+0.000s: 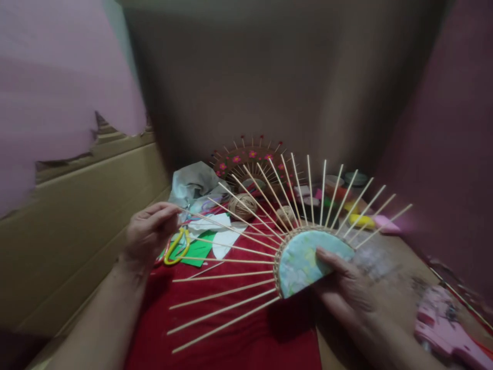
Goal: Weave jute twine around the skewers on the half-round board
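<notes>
A half-round piece (304, 259) covered in pale blue-green patterned material has a braided cord rim along its curve. Several thin wooden sticks (231, 277) spread out from that rim like a fan. My right hand (342, 288) grips the straight side of the half-round piece, thumb lying on its face. With fingers pinched together, my left hand (154, 226) is at the tip of one upper-left stick. Just beside that hand lie yellow-handled scissors (177, 247). The far side of the half-round piece is hidden.
Red cloth (239, 329) covers part of the table. Behind stand twine balls (242, 206), a finished fan-shaped piece with pink flowers (252, 154) and a grey cloth (192, 180). Green felt (198, 249) lies left; a pink glue gun (442, 324) lies right. Cardboard (96, 226) borders the left.
</notes>
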